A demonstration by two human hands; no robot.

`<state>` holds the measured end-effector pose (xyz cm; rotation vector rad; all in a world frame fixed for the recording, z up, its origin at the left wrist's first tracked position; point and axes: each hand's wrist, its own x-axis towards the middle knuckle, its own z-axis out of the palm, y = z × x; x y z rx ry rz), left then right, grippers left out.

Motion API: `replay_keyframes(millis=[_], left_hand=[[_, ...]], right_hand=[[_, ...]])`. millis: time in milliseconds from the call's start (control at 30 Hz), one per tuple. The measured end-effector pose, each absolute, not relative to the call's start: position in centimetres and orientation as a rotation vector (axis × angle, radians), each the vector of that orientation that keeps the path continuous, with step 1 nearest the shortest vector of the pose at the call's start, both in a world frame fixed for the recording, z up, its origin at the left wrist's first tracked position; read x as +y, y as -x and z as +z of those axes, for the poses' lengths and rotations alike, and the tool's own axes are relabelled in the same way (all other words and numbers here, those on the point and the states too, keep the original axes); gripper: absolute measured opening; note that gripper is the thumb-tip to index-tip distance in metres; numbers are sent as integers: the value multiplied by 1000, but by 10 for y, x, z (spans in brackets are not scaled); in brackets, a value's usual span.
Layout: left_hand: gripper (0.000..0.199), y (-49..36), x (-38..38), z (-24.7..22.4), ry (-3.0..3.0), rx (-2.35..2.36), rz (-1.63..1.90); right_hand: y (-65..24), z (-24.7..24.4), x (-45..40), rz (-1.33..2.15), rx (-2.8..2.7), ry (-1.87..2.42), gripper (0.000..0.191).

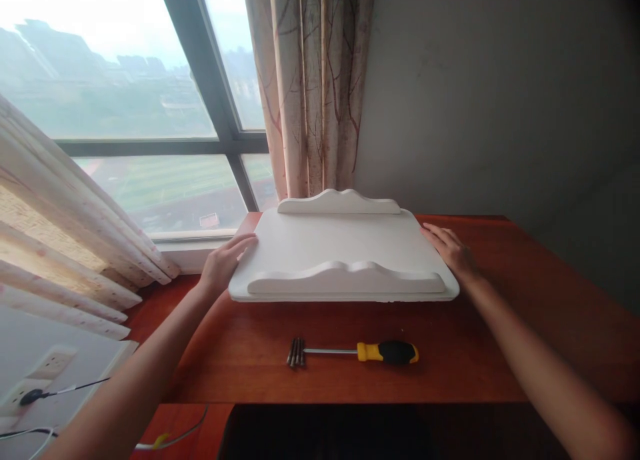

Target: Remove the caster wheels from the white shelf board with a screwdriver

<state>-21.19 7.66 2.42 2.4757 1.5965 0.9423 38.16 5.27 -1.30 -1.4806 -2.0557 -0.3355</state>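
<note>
A white board [345,240] with wavy raised strips along its front and back edges lies level over the brown table. My left hand [226,260] holds its left edge, fingers on the rim. At the right edge, my right hand [450,250] grips the board the same way, thumb side hidden. In front of the board, a screwdriver [387,353] with a yellow and black handle lies on the table, its shaft pointing left. Several dark screws [296,353] lie side by side at the screwdriver's tip. What is beneath the board is hidden.
The table [530,313] extends to the right, against a grey wall. Behind and left are a window [160,187] and curtains [320,87]. A wall socket with a black plug [33,397] and cables is at the lower left. A dark area lies below the table's front edge.
</note>
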Motion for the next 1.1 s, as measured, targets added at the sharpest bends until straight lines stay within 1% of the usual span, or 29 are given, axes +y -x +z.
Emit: replay_keyframes(millis=[133, 233, 333, 400, 500, 633, 933, 1100], left_hand=[[38, 211, 77, 43, -2501, 1734, 822], [37, 206, 65, 56, -2300, 1845, 975], [33, 194, 38, 65, -2089, 1781, 1189], [32, 183, 15, 69, -2013, 1696, 1242], [34, 170, -13, 69, -1988, 1639, 1192], [30, 166, -27, 63, -2017, 1543, 1137], [24, 169, -27, 53, -2119, 1475, 1123], [20, 168, -35, 51, -2165, 1445, 1099]], right_hand=[[-386, -4, 50, -331, -2102, 1468, 48], [-383, 6, 38, -324, -1967, 1442, 41], [-370, 16, 14, -166, -1743, 1427, 34], [-356, 22, -5, -48, -1655, 1436, 27], [-335, 30, -32, 54, -1664, 1410, 19], [-319, 32, -51, 170, -1703, 1380, 20], [-315, 23, -62, 284, -1620, 1371, 23], [-320, 17, -76, 348, -1607, 1385, 20]])
